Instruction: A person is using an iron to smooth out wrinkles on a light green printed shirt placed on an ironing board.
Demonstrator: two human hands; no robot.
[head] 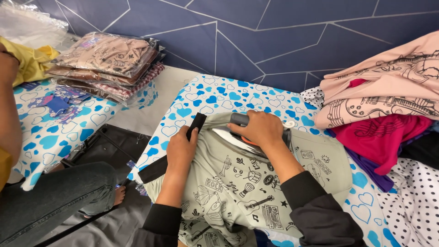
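The board (215, 98), padded in a white cover with blue hearts, carries everything the person works on, and it runs from the near edge up to the dark blue wall (274, 41). Spread flat over its middle lies a pale green shirt (238, 192) printed with black music drawings, its hem hanging off the near edge, so the cloth lies smooth for pressing. At the board's right edge a heap of clothes (388, 100) sits out of the way: peach shirts on top, a magenta one under them, with dotted white cloth (416, 196) below.

Past the left edge, on a second heart-covered surface, a stack of clear bags (107, 64) holds folded peach and checked garments, squared flat; small blue tags (59, 103) lie near it. Another person in dark jeans (50, 196) sits there.

The iron (238, 135) rests sole-down on the shirt's upper part. The right hand (260, 128) is closed around its grey handle. The left hand (180, 151) presses flat, fingers together, on the shirt's left edge, pinning it and a black strap (196, 122) that runs off the board's left edge.
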